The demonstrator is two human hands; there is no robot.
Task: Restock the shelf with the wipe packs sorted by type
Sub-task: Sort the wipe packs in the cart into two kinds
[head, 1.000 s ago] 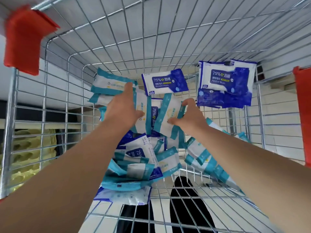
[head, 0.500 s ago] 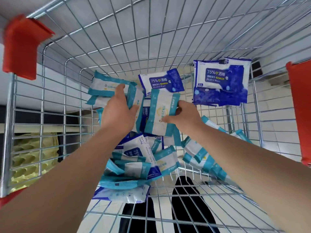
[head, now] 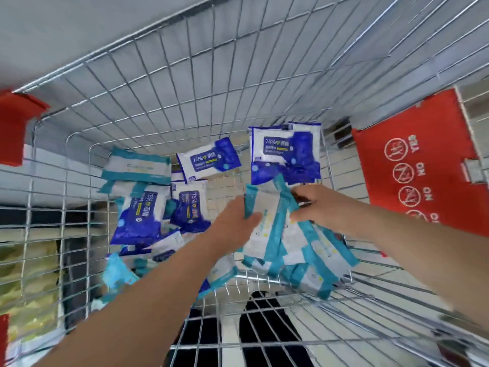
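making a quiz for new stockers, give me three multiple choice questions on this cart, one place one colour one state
1. Where in the cart is the dark blue stack? A) far right corner B) near left corner C) outside the wire
2. What colour edges the held packs? A) red B) teal C) black
3. What are the left hand and right hand doing? A) resting on the rim B) hanging empty C) gripping packs

1 A: it leans at the far wall, right side. 2 B: teal bands run along their sides. 3 C: both hands grip the teal-edged packs.
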